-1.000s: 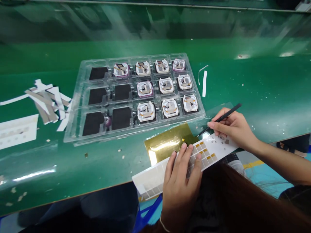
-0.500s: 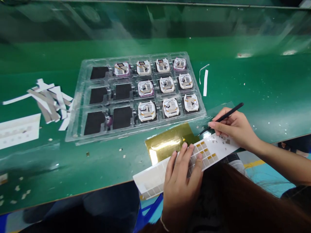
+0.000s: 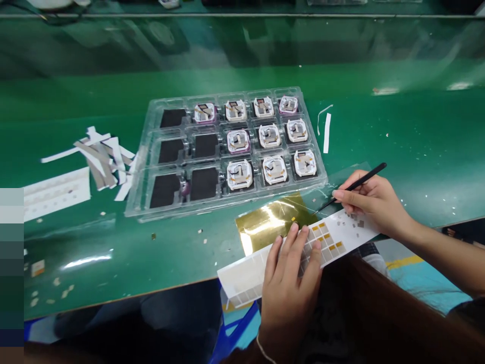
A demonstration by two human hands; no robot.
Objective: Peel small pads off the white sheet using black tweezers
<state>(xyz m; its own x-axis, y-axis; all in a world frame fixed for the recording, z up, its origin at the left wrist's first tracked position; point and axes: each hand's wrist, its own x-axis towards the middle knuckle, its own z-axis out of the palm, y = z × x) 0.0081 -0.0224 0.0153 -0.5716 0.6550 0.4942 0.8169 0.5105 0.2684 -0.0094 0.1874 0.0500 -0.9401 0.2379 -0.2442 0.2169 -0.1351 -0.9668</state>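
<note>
My left hand (image 3: 290, 273) lies with its fingers spread on a white sticker sheet (image 3: 242, 275) at the table's front edge. Grey squares, a few with amber pieces on them, show to the right of its fingers. My right hand (image 3: 369, 202) is closed around black tweezers (image 3: 356, 184), whose tip points down-left near the right corner of a shiny gold film (image 3: 261, 217). That film lies just behind the sticker sheet, with a small yellow piece near its right part. Small grey bits are scattered on the sheet's right end, below my right hand.
A clear plastic tray (image 3: 146, 151) behind the film holds several white watch-like housings and black pads. Paper strips (image 3: 100, 162) and a white sheet (image 3: 60, 194) lie left. One white strip (image 3: 327, 133) sits right of the tray. Small scraps dot the green table (image 3: 397, 136).
The view has shifted, so the tray, strips and sheet appear farther right. My left hand stays on the sheet and my right hand still grips the tweezers.
</note>
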